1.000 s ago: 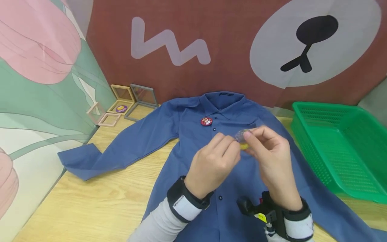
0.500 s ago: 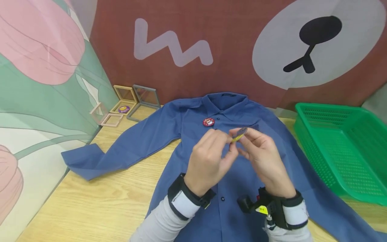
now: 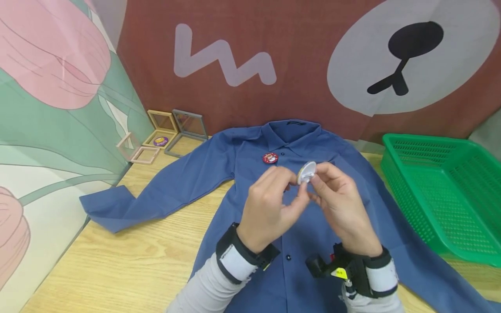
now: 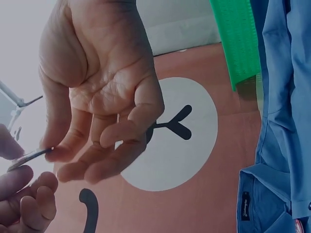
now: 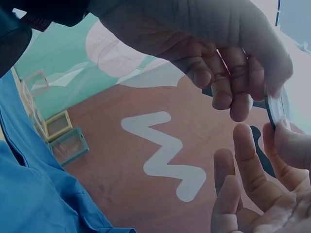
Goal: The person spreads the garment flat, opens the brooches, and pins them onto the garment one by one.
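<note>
A round pin badge [image 3: 306,172] is held up over the blue shirt [image 3: 287,226], its white back facing the head camera. My left hand [image 3: 268,208] pinches its left edge between thumb and forefinger. My right hand [image 3: 340,204] grips the opposite side, thumb on the back. Edge-on, the badge [image 4: 30,158] looks like a thin disc between both hands in the left wrist view. In the right wrist view the badge [image 5: 276,108] is likewise seen from its side. A red round badge [image 3: 270,158] sits on the shirt's chest, left of the buttons.
A green plastic basket [image 3: 430,191] stands at the right, beside the shirt's sleeve. Small hinged display frames stand at the back left: a grey one [image 3: 190,124], a tan one [image 3: 150,138] holding a purple-and-yellow badge [image 3: 160,141], and a pale pink one [image 3: 145,155].
The badge has turned between my fingers, from a dark and yellow edge to its white back. My left fingers have shifted and opened out from a tighter curl; the shirt stays put.
</note>
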Demonstrator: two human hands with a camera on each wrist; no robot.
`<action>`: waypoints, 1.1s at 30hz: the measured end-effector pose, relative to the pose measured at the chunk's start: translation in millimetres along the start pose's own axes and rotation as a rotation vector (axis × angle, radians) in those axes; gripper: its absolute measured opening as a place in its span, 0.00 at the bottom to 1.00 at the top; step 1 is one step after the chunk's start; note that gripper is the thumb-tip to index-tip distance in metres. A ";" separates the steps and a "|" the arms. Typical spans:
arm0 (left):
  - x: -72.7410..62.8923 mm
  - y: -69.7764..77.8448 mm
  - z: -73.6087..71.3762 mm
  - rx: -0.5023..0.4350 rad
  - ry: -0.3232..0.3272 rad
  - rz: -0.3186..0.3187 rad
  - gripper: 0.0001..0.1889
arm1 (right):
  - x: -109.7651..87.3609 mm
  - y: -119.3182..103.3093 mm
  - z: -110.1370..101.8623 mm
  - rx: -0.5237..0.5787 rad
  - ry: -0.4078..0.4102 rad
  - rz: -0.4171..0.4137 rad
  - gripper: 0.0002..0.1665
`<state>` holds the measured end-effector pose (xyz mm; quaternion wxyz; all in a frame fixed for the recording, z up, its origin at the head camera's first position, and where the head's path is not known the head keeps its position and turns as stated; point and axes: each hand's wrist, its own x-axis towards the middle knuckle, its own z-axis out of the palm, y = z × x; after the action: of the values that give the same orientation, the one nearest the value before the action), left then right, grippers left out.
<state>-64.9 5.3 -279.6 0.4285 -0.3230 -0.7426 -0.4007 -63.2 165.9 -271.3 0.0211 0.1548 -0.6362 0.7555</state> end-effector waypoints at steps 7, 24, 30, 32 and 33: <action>2.6 -3.4 -7.1 -0.093 0.000 -0.066 0.04 | 0.2 -1.4 0.8 -0.036 0.007 -0.029 0.10; 6.0 -9.1 -12.8 0.012 -0.016 -0.085 0.08 | 2.2 8.1 3.5 -0.009 -0.120 0.065 0.13; 6.7 -12.5 -12.7 0.037 0.012 -0.106 0.08 | 0.3 3.6 8.4 -0.036 -0.088 0.072 0.11; 7.8 -15.5 -14.9 0.030 0.005 -0.109 0.08 | -0.6 1.8 8.1 -0.111 -0.093 0.072 0.10; 8.4 -17.3 -16.6 0.029 -0.007 -0.107 0.07 | -0.9 1.0 8.1 -0.161 -0.100 0.071 0.09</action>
<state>-76.4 -16.2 -272.4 0.4084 -0.2779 -0.7661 -0.4111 -60.9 158.1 -271.3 -0.0252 0.1676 -0.7000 0.6937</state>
